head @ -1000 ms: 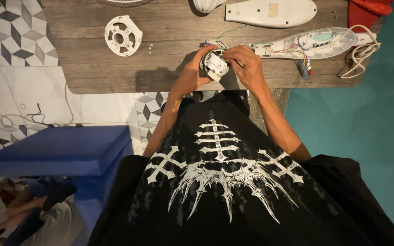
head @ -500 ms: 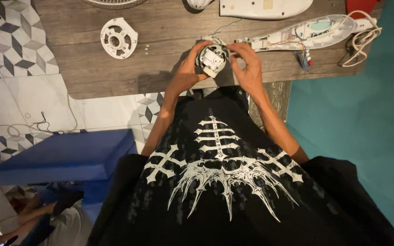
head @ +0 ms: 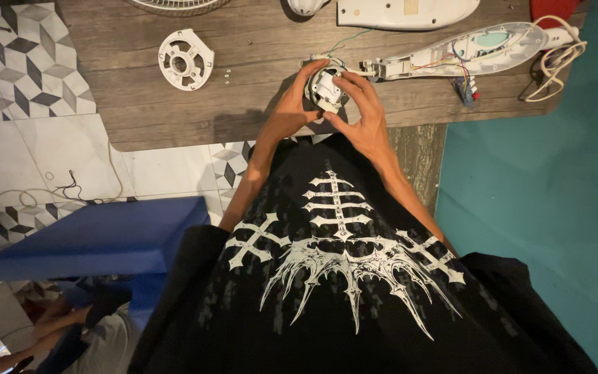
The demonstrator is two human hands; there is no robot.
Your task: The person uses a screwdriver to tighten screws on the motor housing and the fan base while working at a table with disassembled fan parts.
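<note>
A small round fan motor (head: 324, 88) with a white and dark body rests at the near edge of the wooden table (head: 174, 118). My left hand (head: 293, 104) cups its left side. My right hand (head: 363, 114) holds its right side, fingers on top. Thin wires run from the motor to an open white housing (head: 465, 52) with coloured wiring inside, lying to the right.
A white round plastic cover (head: 185, 60) lies at the table's left with small screws (head: 226, 73) beside it. A white casing half (head: 406, 12) and a coiled white cord (head: 555, 59) are at the back right. A blue stool (head: 98, 239) stands left; another person sits below left.
The view has shifted so the table sits higher in frame. Both hands stayed on the motor and turned it slightly between them.
</note>
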